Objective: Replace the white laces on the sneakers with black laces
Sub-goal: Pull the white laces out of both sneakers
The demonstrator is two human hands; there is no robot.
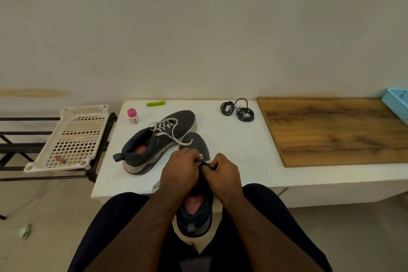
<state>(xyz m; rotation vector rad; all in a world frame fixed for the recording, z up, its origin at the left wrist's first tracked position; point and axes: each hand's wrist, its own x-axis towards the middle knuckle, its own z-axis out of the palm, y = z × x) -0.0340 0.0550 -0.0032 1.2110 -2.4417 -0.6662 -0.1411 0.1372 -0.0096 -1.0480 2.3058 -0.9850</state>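
On the white table (231,150) by the bare wall, I keep the near sneaker (195,210) heel toward my lap, toe pointing at the wall, so its eyelets face me. My left hand (180,168) and right hand (223,174) both pinch lacing at its tongue. The black laces (237,111) wait coiled beyond; the other sneaker (157,141), white-laced, lies diagonally.

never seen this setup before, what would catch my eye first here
First, the two hands, left hand and right hand, meeting over the near sneaker at the table's front edge, fingers curled at its lacing. Behind it lies the second sneaker, tipped on its side, white laces still in. Coiled black laces wait at the back of the white table.
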